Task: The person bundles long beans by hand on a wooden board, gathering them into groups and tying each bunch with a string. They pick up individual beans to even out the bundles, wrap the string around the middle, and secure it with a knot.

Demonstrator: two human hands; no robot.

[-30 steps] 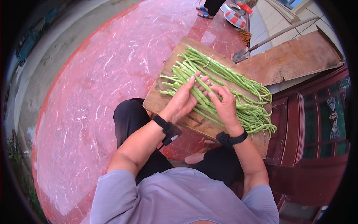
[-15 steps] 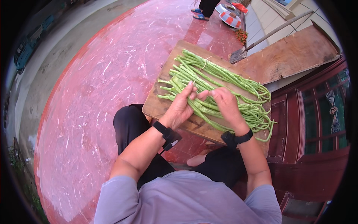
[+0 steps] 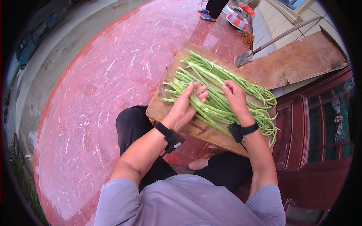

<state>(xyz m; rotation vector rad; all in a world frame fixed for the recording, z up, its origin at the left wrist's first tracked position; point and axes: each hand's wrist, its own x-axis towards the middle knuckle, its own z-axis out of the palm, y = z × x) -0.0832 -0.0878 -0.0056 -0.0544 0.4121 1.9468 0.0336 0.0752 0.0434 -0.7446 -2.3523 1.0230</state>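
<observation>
Long green beans (image 3: pixel 211 109) lie in a loose bundle on a low wooden board (image 3: pixel 160 107) in front of me. Beyond them is a second bundle of long beans (image 3: pixel 237 81), bound by a thin pale tie (image 3: pixel 213 64) near its left end. My left hand (image 3: pixel 185 105) rests at the left part of the near bundle, palm turned up and fingers apart beside the beans. Over the right part of the beans, my right hand (image 3: pixel 236 98) has its thumb and fingertips pinched together. Whatever they hold, if anything, is too small to tell.
A plywood sheet (image 3: pixel 294 60) and a long-handled shovel (image 3: pixel 279 37) lean by the wall at the right. Dark red door panels (image 3: pixel 290 132) stand close on my right. Farther off, a person in blue sandals (image 3: pixel 206 17) stands near a round white-and-orange object (image 3: pixel 236 20).
My hands have come apart: the right hand has moved right from the left one, and the left hand's fingers have spread. The view has shifted slightly.
</observation>
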